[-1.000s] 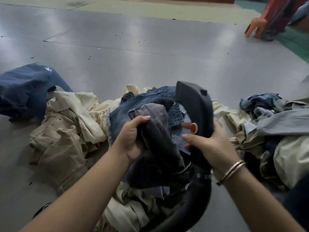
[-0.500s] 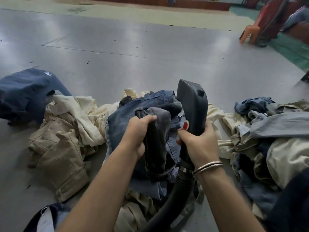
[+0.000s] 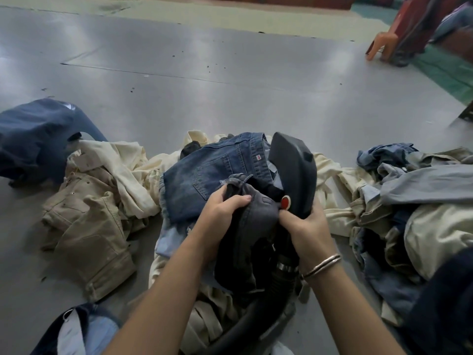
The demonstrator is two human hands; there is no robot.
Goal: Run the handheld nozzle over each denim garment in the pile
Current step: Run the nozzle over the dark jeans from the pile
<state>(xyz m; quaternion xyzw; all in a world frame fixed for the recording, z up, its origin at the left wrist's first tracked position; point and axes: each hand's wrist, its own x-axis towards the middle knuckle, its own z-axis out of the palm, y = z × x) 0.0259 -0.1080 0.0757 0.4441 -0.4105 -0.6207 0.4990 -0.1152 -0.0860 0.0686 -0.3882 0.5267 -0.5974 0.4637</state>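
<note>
On the grey floor (image 3: 230,73), amid a clothing pile, the left hand (image 3: 220,208) grips a dark grey denim garment (image 3: 253,226) lying over blue denim shorts (image 3: 212,175); the right hand (image 3: 304,226) clasps the black handheld nozzle (image 3: 294,170), touching that garment

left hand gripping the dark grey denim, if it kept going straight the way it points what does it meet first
Most likely the blue denim shorts, lying just beyond the left hand and the dark grey garment it grips; depth is unclear from one view.
</note>
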